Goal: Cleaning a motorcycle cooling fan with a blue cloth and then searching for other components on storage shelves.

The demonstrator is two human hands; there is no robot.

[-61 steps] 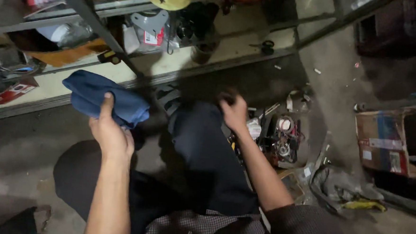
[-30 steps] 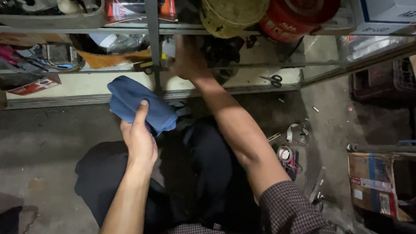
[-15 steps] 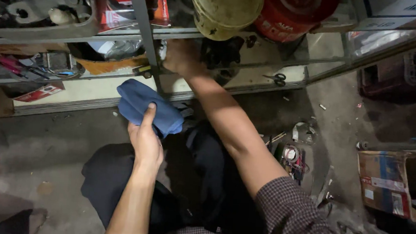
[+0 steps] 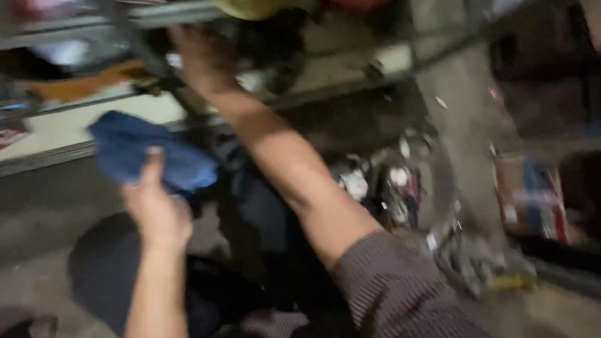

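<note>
Left hand (image 4: 153, 213) clamped on blue cloth (image 4: 147, 154); right hand (image 4: 200, 54) blurred on shelf (image 4: 63, 119), grip unclear.

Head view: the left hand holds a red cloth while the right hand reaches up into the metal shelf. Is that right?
Not quite: the cloth in the left hand is blue, not red, as the head view shows. The rest stands: the right hand reaches up into the metal shelf.
</note>
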